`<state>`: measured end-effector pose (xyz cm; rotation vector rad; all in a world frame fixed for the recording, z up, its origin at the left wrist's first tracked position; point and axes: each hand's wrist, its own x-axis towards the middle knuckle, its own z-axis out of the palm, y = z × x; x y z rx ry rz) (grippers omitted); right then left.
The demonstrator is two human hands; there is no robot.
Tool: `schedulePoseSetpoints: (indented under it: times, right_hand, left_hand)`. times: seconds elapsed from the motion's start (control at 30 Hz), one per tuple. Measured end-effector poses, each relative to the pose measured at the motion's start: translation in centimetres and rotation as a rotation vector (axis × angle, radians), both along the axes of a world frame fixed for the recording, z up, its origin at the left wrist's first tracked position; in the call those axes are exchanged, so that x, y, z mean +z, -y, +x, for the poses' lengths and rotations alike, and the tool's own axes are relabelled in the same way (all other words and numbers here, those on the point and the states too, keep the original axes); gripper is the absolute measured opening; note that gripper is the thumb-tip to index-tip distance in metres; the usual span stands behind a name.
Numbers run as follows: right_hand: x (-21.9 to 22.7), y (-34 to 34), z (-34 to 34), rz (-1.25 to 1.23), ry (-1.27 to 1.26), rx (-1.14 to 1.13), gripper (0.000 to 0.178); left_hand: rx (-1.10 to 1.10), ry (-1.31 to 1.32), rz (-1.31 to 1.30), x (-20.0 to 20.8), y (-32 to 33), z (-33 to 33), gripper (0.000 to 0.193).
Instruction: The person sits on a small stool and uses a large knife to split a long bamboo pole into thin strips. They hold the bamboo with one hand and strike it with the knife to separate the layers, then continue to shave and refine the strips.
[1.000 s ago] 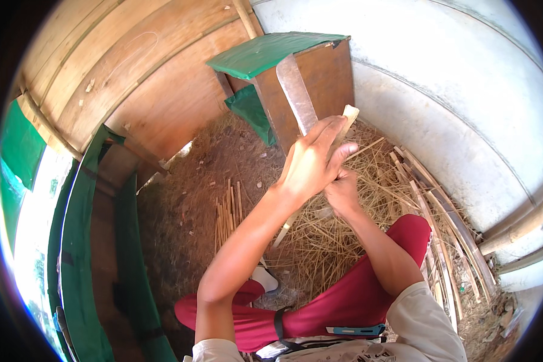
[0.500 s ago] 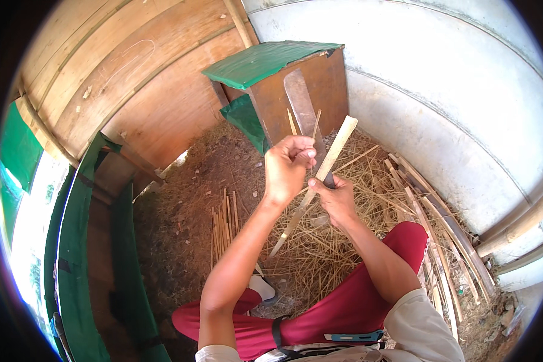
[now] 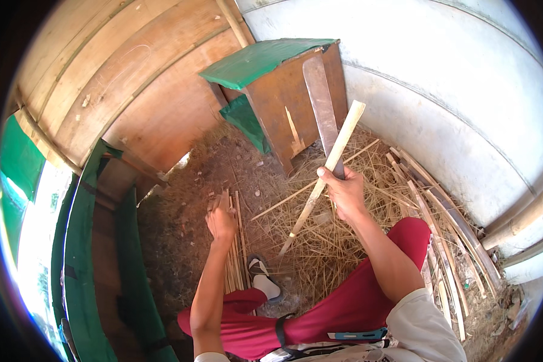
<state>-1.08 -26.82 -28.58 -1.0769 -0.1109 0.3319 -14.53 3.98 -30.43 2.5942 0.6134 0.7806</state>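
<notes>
My right hand [image 3: 346, 192] grips two things at once. One is a machete with a long, broad, dull-grey blade [image 3: 323, 105], pointing up and away. Crossing it at a slant is a pale split bamboo strip [image 3: 338, 148], pressed under my thumb, its thin lower end near the straw. My left hand [image 3: 222, 218] is low at the left, fingers curled round a thin bamboo strip at the pile of thin bamboo strips [image 3: 238, 265] on the ground. The fingers partly hide what they hold.
Loose straw-like shavings [image 3: 320, 235] cover the ground ahead of my legs. Longer bamboo pieces [image 3: 443, 235] lie along the pale wall at the right. A wooden cabinet [image 3: 271, 102] with a green top stands ahead. Green-covered boards [image 3: 81, 265] line the left side.
My left hand has moved down and left, from beside the blade to the pile, with the thin strip. The right hand has shifted slightly up and right with the machete and the bamboo strip.
</notes>
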Motion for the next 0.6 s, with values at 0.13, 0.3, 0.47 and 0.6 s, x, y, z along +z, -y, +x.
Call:
schedulePoseSetpoints:
  times: [0.13,0.3,0.47,0.6]
  right_hand:
    - [0.3,-0.3,-0.3,0.004,0.057,-0.063,0.021]
    - [0.4,-1.1,-0.6,-0.057,0.194,-0.098,0.019]
    - [-0.3,-1.1,-0.6,-0.050,0.321,0.003,0.019]
    - [-0.3,-0.6,-1.1,-0.009,0.300,0.058,0.018]
  left_hand:
    - [-0.302,0.231,0.109,9.5,6.9,2.7,0.058]
    - [-0.714,0.303,-0.208,19.0,18.3,8.2,0.053]
    - [-0.784,0.069,-0.048,20.1,23.2,13.1,0.048]
    - [-0.934,-0.220,-0.637,18.8,22.5,15.2,0.038]
